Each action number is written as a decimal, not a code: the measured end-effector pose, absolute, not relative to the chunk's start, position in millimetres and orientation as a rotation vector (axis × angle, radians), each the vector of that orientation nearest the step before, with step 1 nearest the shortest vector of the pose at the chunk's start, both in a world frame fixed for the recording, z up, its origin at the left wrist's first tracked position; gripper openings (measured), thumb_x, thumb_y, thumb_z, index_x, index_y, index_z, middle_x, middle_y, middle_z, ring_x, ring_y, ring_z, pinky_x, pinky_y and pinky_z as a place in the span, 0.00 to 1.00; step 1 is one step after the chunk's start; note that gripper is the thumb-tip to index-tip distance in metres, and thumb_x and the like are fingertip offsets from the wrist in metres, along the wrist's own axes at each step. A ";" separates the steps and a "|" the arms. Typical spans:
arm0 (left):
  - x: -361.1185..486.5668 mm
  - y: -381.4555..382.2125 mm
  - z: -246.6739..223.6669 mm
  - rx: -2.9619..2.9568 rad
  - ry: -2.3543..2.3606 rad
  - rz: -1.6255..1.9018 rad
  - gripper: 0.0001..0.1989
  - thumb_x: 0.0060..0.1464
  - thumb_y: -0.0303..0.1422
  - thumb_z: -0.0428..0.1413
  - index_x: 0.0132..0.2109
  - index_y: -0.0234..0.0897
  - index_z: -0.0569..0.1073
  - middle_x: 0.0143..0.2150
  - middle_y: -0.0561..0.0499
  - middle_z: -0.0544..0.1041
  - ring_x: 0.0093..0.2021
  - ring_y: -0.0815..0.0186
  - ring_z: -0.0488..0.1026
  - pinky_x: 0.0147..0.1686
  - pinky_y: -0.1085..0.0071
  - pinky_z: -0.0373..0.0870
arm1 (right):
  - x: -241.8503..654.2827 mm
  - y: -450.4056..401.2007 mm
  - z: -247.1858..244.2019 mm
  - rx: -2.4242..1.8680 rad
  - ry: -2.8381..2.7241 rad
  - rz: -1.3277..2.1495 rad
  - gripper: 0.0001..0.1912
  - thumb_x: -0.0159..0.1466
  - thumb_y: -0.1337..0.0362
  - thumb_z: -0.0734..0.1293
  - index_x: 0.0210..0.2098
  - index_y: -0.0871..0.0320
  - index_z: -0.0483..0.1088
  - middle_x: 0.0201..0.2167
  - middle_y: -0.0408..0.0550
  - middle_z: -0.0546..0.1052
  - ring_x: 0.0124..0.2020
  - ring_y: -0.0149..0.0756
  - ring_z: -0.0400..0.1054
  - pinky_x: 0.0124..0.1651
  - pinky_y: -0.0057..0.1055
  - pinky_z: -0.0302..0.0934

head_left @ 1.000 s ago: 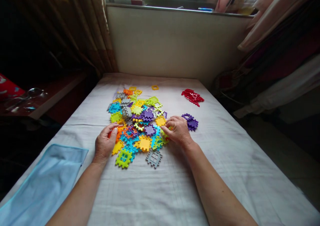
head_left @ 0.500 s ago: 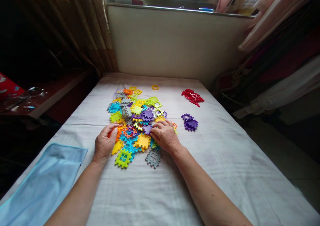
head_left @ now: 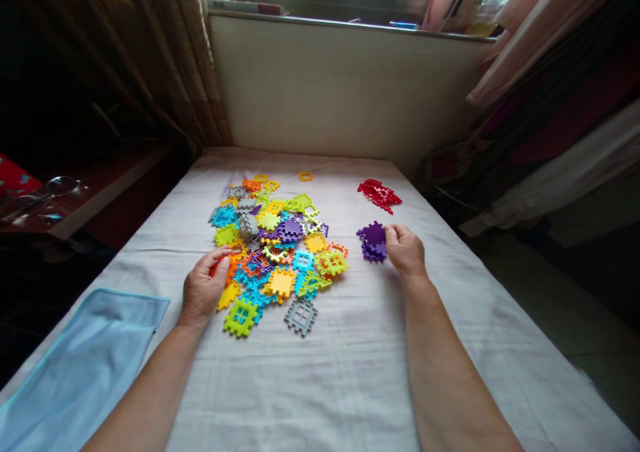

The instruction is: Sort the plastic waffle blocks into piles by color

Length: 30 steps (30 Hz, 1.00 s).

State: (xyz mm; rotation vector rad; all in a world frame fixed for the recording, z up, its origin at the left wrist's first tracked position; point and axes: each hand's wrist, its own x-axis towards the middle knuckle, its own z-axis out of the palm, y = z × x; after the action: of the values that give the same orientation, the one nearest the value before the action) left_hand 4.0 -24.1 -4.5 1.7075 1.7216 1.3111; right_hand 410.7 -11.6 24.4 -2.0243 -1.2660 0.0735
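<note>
My right hand [head_left: 407, 251] pinches a purple plastic interlocking tile [head_left: 373, 233] by its right edge, over another purple tile [head_left: 374, 255]. At the left side of a mixed heap of toothed tiles, my left hand [head_left: 203, 285] rests with curved fingers and thumb apart, touching an orange tile [head_left: 231, 273]. Close to it lie a yellow tile [head_left: 229, 295] and a lime window tile [head_left: 241, 318]. A grey window tile [head_left: 301, 316] sits at the heap's near edge, and a yellow-orange tile [head_left: 281, 282] lies on top.
Red pieces [head_left: 379, 195] form a small pile at the far right. A single yellow frame [head_left: 305, 177] lies at the back. Light blue cloth [head_left: 85, 352] covers the near left of the sheet [head_left: 320, 385]. A wall panel [head_left: 340, 92] stands behind, with a dark shelf [head_left: 100, 185] at left.
My right hand has moved right from the heap to the purple pieces, bringing a purple tile with it. Blue and lime tiles it covered now show. My left hand stays beside the heap.
</note>
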 end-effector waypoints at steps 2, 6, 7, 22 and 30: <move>4.1 -24.0 -4.8 1.701 1.722 1.315 0.17 0.56 0.43 0.51 0.44 0.39 0.77 0.52 0.45 0.79 0.54 0.58 0.75 0.58 0.60 0.68 | 430.9 -12.7 16.5 -2.086 -1.129 0.134 0.16 0.62 0.57 0.59 0.34 0.58 0.77 0.25 0.50 0.77 0.29 0.40 0.69 0.33 0.32 0.58; 3.3 -23.2 -7.1 1.698 1.732 1.324 0.16 0.56 0.43 0.52 0.44 0.39 0.78 0.51 0.46 0.80 0.53 0.58 0.75 0.58 0.59 0.69 | 444.5 -14.8 7.6 -2.192 -0.996 0.274 0.17 0.62 0.59 0.59 0.38 0.59 0.78 0.24 0.48 0.76 0.30 0.39 0.69 0.32 0.29 0.57; 2.9 -22.9 -7.9 1.698 1.733 1.331 0.16 0.55 0.43 0.52 0.43 0.39 0.78 0.51 0.46 0.80 0.53 0.58 0.75 0.58 0.59 0.69 | 444.0 -15.1 7.1 -2.222 -0.999 0.262 0.17 0.62 0.60 0.60 0.39 0.59 0.78 0.26 0.49 0.77 0.31 0.39 0.69 0.33 0.29 0.56; 10.6 -30.1 1.5 2.263 1.618 1.220 0.14 0.60 0.42 0.52 0.46 0.41 0.77 0.51 0.47 0.79 0.54 0.59 0.74 0.59 0.58 0.67 | 413.8 -15.9 17.2 -2.200 -1.194 -0.074 0.18 0.64 0.57 0.60 0.40 0.58 0.78 0.37 0.53 0.78 0.34 0.39 0.68 0.38 0.32 0.58; 17.6 -34.8 -4.9 2.663 1.625 0.857 0.19 0.61 0.41 0.50 0.56 0.46 0.74 0.61 0.45 0.72 0.64 0.50 0.64 0.64 0.44 0.53 | 357.9 -11.5 21.6 -1.848 -1.557 -0.008 0.15 0.64 0.58 0.60 0.35 0.56 0.77 0.35 0.51 0.79 0.35 0.38 0.71 0.41 0.31 0.61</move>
State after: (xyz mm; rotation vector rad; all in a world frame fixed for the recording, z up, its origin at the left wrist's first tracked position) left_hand 17.6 -34.8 -4.9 2.6625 1.6246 0.8569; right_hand 357.9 -11.5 21.6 -1.8478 -1.5566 -0.0085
